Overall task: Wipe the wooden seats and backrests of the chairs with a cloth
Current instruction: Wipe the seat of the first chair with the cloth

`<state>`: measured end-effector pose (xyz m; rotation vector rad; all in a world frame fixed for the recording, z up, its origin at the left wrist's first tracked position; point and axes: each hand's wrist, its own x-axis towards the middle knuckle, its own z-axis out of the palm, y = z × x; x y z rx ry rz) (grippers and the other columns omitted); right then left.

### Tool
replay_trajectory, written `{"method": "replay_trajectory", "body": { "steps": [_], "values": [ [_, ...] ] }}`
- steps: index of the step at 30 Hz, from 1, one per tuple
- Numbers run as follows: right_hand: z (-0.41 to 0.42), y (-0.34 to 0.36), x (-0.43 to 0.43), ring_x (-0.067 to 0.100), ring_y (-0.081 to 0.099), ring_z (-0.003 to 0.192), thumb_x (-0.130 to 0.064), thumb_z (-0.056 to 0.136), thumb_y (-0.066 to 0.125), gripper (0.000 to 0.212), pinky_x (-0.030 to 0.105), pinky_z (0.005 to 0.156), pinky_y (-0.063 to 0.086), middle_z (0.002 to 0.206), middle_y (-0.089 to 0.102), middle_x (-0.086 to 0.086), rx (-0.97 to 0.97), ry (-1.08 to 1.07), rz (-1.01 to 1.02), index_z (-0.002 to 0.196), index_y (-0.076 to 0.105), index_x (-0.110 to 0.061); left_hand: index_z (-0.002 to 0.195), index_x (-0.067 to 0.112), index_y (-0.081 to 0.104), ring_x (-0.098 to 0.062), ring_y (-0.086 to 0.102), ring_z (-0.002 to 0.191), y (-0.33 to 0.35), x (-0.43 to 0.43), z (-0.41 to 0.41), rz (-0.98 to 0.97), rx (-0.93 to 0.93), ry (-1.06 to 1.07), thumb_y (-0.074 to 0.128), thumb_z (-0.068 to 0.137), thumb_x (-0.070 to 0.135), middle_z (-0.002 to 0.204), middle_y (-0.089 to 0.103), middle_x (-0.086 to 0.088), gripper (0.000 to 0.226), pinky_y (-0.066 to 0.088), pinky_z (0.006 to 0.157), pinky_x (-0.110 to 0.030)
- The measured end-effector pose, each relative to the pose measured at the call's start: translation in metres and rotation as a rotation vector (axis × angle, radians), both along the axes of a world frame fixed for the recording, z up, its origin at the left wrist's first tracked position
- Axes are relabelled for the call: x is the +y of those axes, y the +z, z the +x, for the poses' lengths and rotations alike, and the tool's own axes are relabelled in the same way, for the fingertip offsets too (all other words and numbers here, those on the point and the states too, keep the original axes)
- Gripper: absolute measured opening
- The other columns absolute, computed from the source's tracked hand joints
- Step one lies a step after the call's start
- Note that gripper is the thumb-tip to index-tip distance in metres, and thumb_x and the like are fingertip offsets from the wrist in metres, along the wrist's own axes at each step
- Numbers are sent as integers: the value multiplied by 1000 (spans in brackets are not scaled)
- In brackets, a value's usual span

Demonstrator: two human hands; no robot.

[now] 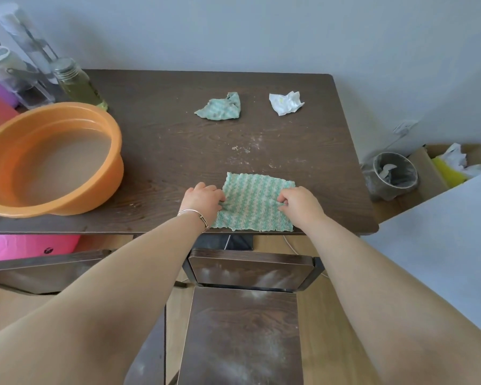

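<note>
A green-and-white patterned cloth (254, 200) lies flat at the near edge of the dark wooden table (178, 140). My left hand (203, 200) pinches its left side and my right hand (299, 202) pinches its right side. Below the table edge stands a dark wooden chair: its backrest (250, 269) and seat (242, 337) both carry whitish dust smears. A second chair's seat (39, 270) shows at the left, partly hidden by my left arm.
An orange basin (50, 159) of cloudy water sits on the table's left. A crumpled green cloth (220, 107) and a crumpled white tissue (286, 102) lie farther back. Bottles (75, 81) stand at the back left. A waste bin (392, 175) and a cardboard box (444, 165) sit on the floor at right.
</note>
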<state>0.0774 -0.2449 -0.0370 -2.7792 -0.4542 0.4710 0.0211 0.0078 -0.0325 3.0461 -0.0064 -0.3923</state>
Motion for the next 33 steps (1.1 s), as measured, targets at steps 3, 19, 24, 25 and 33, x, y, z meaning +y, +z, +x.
{"method": "replay_trajectory", "body": {
  "steps": [3, 19, 24, 25, 33],
  "values": [
    [-9, 4, -2, 24, 49, 114, -19, 94, 61, 16, 39, 88, 49, 110, 63, 5, -44, -13, 19, 109, 67, -15, 115, 30, 61, -21, 46, 106, -1, -1, -7, -75, -66, 65, 48, 97, 24, 113, 58, 6, 23, 39, 86, -33],
    [-127, 91, -26, 13, 58, 86, -20, 93, 62, 12, 25, 69, 43, 100, 64, -3, 37, -367, 285, 103, 68, -20, 91, 27, 63, -16, 59, 84, 81, 0, -109, -448, -104, 134, 59, 89, 27, 85, 61, 10, 5, 49, 75, -30],
    [-188, 93, -34, 13, 61, 91, -24, 91, 66, 11, 35, 82, 55, 99, 65, -5, 81, -435, 327, 101, 68, -23, 92, 26, 64, -15, 58, 81, 83, -4, -161, -458, -76, 96, 59, 90, 28, 86, 63, 7, 6, 50, 73, -30],
    [-199, 91, -36, 13, 62, 92, -24, 90, 66, 10, 37, 85, 56, 98, 65, -6, 94, -448, 337, 100, 68, -24, 91, 27, 64, -15, 58, 81, 81, -4, -172, -462, -68, 92, 59, 90, 28, 86, 63, 7, 5, 50, 73, -29],
    [-286, 51, -49, 16, 64, 87, -21, 91, 65, 12, 40, 82, 58, 98, 66, -2, 224, -466, 353, 102, 69, -19, 87, 29, 63, -11, 58, 79, 46, -19, -266, -477, 34, 160, 59, 89, 28, 84, 63, 10, 5, 46, 66, -25]
  ]
}}
